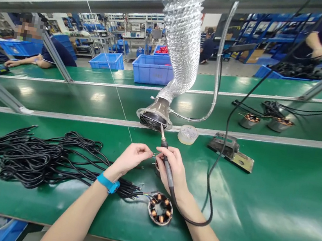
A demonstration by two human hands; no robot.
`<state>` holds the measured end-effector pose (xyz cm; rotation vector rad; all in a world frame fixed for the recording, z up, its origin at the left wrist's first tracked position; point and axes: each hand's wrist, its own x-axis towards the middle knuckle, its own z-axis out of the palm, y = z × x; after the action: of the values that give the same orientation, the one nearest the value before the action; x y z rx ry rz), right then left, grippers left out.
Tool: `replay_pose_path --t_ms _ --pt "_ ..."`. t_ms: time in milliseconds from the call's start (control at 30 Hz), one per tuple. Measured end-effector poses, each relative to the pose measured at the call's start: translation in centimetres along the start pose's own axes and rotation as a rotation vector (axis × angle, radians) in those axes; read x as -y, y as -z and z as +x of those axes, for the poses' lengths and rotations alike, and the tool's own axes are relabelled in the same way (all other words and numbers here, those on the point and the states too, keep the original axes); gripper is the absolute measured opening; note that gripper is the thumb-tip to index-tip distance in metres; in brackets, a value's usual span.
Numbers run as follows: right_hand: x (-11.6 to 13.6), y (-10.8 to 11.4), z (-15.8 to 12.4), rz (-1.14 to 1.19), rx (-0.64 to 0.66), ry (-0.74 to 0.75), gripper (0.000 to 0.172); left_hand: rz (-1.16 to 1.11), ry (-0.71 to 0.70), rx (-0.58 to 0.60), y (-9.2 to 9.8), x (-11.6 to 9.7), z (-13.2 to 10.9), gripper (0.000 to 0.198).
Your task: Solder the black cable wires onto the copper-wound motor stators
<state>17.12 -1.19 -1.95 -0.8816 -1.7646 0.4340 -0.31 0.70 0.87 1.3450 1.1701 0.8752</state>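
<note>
My right hand [173, 168] is closed around a soldering iron [168, 172], whose tip points up and away. Its thumb and fingertips also come together close to my left hand [134, 157], which pinches a thin wire. A fine pale strand [120, 101] runs down from above to my left hand. Partly hidden behind my right hand is one round motor stator [157, 167]. Nearer me lies another stator with copper windings [160, 209], its coloured leads joining a black cable. A large bundle of black cables [36, 156] lies to the left.
A fume extraction hood [155, 115] on a silver duct hangs just beyond my hands. Behind them are a clear tape roll [188, 134] and a metal iron stand [232, 149]. More stators [250, 120] sit on the belt beyond, with blue bins [152, 70] and co-workers further back.
</note>
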Motion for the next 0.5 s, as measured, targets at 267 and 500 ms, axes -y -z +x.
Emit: replay_pose_path --t_ms 267,500 --pt "0.5 0.7 0.1 0.011 -0.065 -0.081 0.026 -0.026 0.098 0.010 1.0 1.0 0.8 0.022" --pt "1.3 2.1 -0.9 -0.006 -0.333 -0.017 0.016 0.000 0.068 0.073 0.9 0.6 0.3 0.023"
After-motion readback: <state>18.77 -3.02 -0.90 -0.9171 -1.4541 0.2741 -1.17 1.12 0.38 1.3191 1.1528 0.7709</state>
